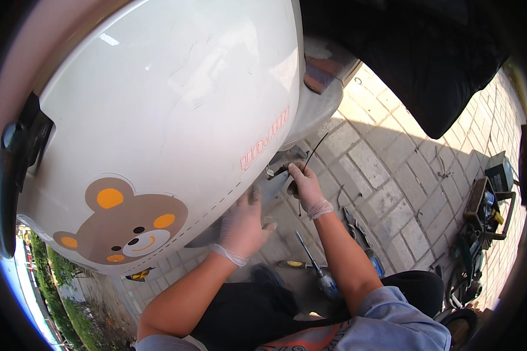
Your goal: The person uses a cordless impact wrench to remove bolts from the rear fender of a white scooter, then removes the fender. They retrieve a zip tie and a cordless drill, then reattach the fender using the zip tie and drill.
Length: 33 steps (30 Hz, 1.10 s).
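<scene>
A large white vehicle body panel (175,88) with a bear decal fills the upper left. Under its lower edge is a small metal fitting (270,173). My left hand (243,225), in a translucent glove, rests against that edge, fingers apart. My right hand (304,190), also gloved, is closed at the fitting, pinching a dark piece; a long thin black strip (316,148) runs up and down from it. Exactly where the fingertips grip is hard to make out.
On the brick paving (380,175) lie pliers (357,228), a blue power tool (328,282) with a long bit and a yellow-handled tool (291,264). A toolbox (483,207) stands at right. A black cover (427,70) hangs at upper right, and greenery (70,316) shows at lower left.
</scene>
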Each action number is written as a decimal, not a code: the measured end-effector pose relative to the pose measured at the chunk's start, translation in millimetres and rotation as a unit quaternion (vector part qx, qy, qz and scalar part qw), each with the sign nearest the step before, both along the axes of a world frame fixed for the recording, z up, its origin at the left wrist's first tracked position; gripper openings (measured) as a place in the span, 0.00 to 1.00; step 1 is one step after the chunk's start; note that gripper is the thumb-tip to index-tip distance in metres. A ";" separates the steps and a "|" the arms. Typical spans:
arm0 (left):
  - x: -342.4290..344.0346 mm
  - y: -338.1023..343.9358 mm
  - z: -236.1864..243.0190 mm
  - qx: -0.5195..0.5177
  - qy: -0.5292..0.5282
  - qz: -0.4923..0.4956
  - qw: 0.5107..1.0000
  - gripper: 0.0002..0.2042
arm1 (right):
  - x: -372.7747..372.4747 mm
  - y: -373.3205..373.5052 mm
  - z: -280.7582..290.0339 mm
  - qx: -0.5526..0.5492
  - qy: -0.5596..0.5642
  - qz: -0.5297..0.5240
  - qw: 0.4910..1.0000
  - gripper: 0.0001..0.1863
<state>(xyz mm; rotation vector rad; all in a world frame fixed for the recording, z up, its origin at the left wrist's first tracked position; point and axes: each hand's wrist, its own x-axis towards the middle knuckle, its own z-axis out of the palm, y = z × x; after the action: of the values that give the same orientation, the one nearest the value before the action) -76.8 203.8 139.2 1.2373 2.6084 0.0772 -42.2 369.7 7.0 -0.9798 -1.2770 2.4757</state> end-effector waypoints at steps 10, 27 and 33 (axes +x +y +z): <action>-2.4 4.2 11.8 0.012 -0.081 0.005 0.997 0.18 | -0.1 6.7 9.0 -0.077 0.015 -0.006 0.997 0.07; 1.2 12.0 23.6 0.015 -0.070 -0.027 0.997 0.18 | -4.0 8.8 4.8 -0.142 0.072 -0.020 0.987 0.12; 1.4 14.2 24.5 0.026 -0.062 -0.033 0.997 0.18 | -6.5 7.9 2.5 -0.153 0.084 -0.026 0.984 0.18</action>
<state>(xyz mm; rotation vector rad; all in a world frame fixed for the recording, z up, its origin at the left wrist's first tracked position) -75.4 218.0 163.7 1.2929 2.4724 0.2032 -48.7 377.6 9.5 -0.8286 -0.8262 2.6987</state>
